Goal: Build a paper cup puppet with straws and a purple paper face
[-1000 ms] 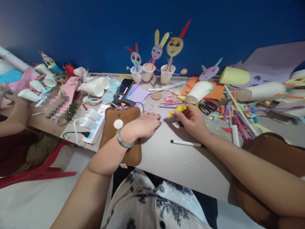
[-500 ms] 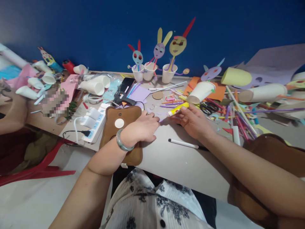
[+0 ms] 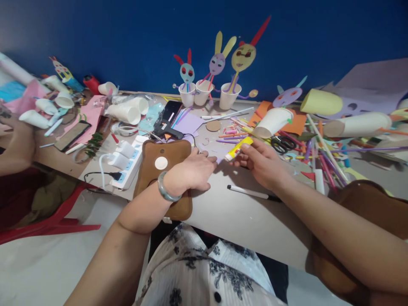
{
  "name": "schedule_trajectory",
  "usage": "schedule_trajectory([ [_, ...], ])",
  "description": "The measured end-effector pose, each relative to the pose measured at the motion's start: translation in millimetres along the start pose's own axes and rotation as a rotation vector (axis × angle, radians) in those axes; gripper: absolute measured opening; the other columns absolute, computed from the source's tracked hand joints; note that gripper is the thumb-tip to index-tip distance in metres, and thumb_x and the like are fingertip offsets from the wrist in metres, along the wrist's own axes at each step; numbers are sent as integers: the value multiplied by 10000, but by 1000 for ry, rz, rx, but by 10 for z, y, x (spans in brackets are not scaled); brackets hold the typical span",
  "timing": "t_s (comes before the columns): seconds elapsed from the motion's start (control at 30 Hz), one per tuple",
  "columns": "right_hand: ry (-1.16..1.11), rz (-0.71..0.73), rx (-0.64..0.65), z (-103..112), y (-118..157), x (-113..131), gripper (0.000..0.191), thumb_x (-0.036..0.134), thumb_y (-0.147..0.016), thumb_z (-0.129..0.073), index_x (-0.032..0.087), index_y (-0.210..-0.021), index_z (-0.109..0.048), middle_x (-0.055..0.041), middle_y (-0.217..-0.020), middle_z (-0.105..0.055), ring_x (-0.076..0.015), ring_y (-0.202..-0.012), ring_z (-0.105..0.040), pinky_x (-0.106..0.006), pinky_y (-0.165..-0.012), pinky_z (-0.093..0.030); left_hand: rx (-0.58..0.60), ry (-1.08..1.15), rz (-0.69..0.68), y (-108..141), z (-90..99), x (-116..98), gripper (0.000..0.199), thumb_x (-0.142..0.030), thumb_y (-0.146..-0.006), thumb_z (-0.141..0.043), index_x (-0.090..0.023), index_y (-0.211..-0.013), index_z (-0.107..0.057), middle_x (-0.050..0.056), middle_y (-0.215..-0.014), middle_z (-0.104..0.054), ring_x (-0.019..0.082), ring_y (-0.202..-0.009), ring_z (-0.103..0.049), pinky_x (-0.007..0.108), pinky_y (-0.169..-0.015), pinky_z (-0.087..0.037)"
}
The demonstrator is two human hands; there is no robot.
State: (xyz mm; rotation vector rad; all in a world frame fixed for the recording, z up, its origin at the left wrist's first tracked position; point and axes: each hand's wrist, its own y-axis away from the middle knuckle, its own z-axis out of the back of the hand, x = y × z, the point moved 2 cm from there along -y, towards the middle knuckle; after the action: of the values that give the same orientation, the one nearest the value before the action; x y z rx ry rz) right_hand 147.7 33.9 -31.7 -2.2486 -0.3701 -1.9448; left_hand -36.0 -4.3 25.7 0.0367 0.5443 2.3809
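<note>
My right hand [image 3: 264,163] grips a yellow glue stick [image 3: 239,148], its white end tilted down to the left. Flat on the table, my left hand [image 3: 199,170] has its fingers spread over the edge of a pale purple paper piece [image 3: 219,150]. A brown flat pouch [image 3: 162,159] lies under my left wrist, which wears a green bangle. Just below the hands is a white marker [image 3: 247,191]. Behind them rest a brown disc [image 3: 213,126] and several coloured sticks.
Three paper-faced figures stand in white cups [image 3: 228,97] along the blue wall. A power strip [image 3: 129,163] and a glue gun [image 3: 170,130] are at left, black scissors [image 3: 282,144] and a lying cup [image 3: 273,122] at right. Another person's arm [image 3: 19,146] rests at far left.
The glue stick in my right hand has tilted more steeply, and that hand has shifted slightly right and down. My left hand stays on the table. The view has moved a little.
</note>
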Motion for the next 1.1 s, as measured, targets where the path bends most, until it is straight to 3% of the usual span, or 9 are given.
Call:
schedule_trajectory([
  [0.13,325,240,-10,26,-12,-81,315,554,-843,-744,261,-901,-645,-11,-778,-703,-186,-642,-651,-352,-617,-551,-3,-7,-12,-17,-18,1,507,-313,-788,-640,-118,-1255,-608,159,-1393,-558,330,-1159,-524,476,-959,-364],
  [0.4,865,574,12,-22,-4,-126,158,388,-939,-630,233,-917,-642,-43,-819,-734,-214,-725,-653,-356,-689,-484,23,-7,52,0,-1,-8,554,-329,-804,-647,-110,-1310,-588,200,-1296,-546,338,-1176,-519,485,-1012,-346],
  [0.57,1046,685,74,3,-47,-175,165,350,-983,-542,214,-1011,-632,-77,-913,-754,-246,-804,-669,-407,-792,-444,45,-3,59,-4,26,-26,467,-322,-811,-644,-105,-1225,-635,203,-1286,-542,338,-1170,-530,480,-1011,-354],
  [0.73,1192,761,130,-30,-58,-196,156,321,-1005,-491,214,-966,-598,-84,-912,-742,-253,-839,-664,-425,-844,-401,33,5,61,-16,30,-34,420,-326,-828,-632,-102,-1183,-650,203,-1266,-550,327,-1159,-537,462,-1011,-355],
  [1.1,1168,774,35,31,-121,-248,111,289,-971,-520,224,-1022,-594,-90,-918,-732,-271,-864,-657,-443,-866,-415,20,-5,59,-27,1,-36,494,-336,-837,-633,-103,-1272,-601,207,-1267,-557,333,-1155,-541,469,-992,-362],
])
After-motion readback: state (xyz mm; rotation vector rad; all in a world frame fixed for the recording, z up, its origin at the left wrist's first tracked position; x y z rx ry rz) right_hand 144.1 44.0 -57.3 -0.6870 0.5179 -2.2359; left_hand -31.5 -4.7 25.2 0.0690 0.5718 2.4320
